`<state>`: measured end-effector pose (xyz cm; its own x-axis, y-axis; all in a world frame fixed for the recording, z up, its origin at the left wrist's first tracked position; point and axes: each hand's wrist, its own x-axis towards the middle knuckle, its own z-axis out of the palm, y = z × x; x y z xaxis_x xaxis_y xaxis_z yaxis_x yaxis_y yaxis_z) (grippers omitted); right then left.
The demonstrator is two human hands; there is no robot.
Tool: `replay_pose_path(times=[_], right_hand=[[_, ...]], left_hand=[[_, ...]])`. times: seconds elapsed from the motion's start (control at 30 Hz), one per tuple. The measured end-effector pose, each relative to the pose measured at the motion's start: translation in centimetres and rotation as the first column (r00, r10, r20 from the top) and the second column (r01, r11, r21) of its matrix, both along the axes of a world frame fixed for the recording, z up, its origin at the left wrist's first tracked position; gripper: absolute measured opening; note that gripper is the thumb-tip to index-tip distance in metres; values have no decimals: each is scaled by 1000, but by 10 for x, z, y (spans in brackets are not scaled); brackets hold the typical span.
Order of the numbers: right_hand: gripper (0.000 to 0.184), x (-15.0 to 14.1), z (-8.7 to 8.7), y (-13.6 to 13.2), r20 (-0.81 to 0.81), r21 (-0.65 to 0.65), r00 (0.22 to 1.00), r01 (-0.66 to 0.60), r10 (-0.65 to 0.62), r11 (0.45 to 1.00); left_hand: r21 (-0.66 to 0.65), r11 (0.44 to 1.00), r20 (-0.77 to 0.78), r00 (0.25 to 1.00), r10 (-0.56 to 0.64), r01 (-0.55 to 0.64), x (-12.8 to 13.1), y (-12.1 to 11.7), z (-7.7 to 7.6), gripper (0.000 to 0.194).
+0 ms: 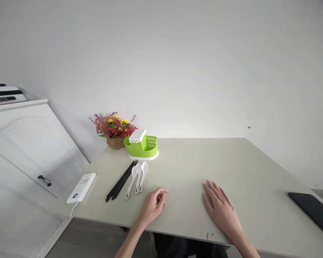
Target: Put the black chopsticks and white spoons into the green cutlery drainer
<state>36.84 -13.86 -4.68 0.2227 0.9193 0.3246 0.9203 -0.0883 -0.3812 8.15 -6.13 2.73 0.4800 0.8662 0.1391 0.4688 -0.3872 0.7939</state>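
Note:
My left hand (153, 205) rests on the pale table (193, 168) near its front edge, fingers loosely curled with nothing in them. It lies just right of three white spoons (137, 179) set side by side. Black chopsticks (121, 181) lie left of the spoons. My right hand (221, 208) lies flat on the table, palm down, fingers stretched out and holding nothing. Behind the spoons stands a green and white cutlery holder (142, 144).
A basket of red and yellow flowers (113, 129) sits at the table's back left corner. A white power bank (81, 187) with a cable lies at the left edge. A black flat device (313, 212) lies at the right edge. A white cabinet (29, 143) stands left.

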Motion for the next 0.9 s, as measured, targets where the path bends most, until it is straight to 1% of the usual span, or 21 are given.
replay_pose_path(times=[0.2,0.33,0.43,0.53,0.63,0.7,0.77,0.8,0.83,0.87,0.9], right_hand=[[59,2,-2,0,-3,10,1000,0,0,1000],[60,5,0,-3,-64,-24,998,0,-1,1000],[60,7,2,-5,-112,-58,993,18,-25,998],[60,9,1,-6,-138,-57,990,25,-33,998],[60,10,0,-7,-154,-57,987,33,-41,998],[61,11,-1,-7,-166,-64,985,36,-46,997],[60,12,-2,-8,-182,-67,982,32,-44,997],[59,13,-4,-8,-188,-64,981,27,-38,998],[58,13,-5,-8,-191,-57,981,24,-34,998],[57,14,-7,-8,-192,-48,981,22,-31,999],[57,15,-9,-8,-190,-38,981,21,-28,999]], left_hand=[[5,1000,0,1000,-3,3,-1,-1,-1,36],[6,1000,7,1000,-15,15,-2,-2,0,36],[4,1000,10,1000,-15,15,-2,-2,-1,36],[1,1000,6,1000,-14,14,0,-3,-1,35],[5,1000,7,1000,-20,20,0,-8,1,34],[40,998,-2,998,-58,58,-5,-14,6,34],[140,985,-47,994,-95,101,-17,-18,13,32],[206,974,-72,994,-82,95,-27,-18,17,30],[274,960,-84,996,-27,49,-39,-16,20,29],[335,941,-78,995,67,-37,-53,-13,23,28],[386,911,-62,981,185,-147,-67,-8,26,27]])
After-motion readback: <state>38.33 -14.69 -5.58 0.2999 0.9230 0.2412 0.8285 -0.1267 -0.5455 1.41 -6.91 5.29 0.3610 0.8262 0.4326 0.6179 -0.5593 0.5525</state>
